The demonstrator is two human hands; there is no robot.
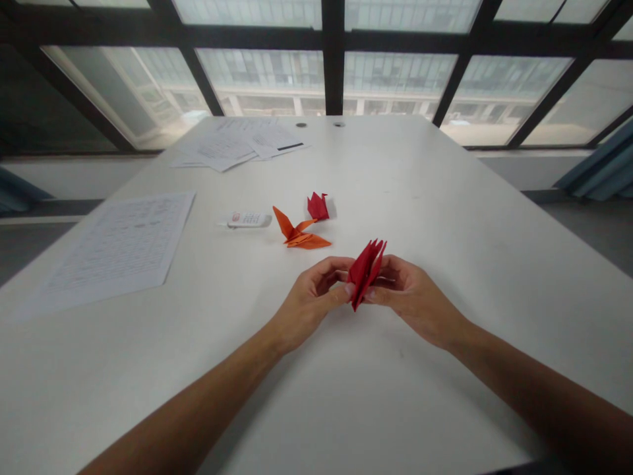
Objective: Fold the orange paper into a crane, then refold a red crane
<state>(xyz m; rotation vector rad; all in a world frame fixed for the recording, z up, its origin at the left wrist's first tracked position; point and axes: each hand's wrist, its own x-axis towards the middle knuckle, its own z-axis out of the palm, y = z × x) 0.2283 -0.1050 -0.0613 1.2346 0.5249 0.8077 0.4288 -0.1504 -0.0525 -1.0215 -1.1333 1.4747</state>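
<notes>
Between my two hands is a red folded-paper piece (364, 272), tilted, with several pointed layers sticking up and one point facing down. My left hand (316, 290) grips its left side, thumb in front and fingers curled behind. On the other side my right hand (413, 293) pinches it the same way; the fingers behind the paper are partly hidden. Just beyond my left hand lies an orange origami crane (299, 236) with spread wings. A smaller red origami bird (318, 207) stands behind the orange one.
A white glue tube (247, 220) lies left of the orange crane. One printed sheet (113, 251) rests on the left of the white table (445, 204), and several loose papers (232, 142) overlap at its far left. Dark-framed windows (333, 59) rise behind the far edge.
</notes>
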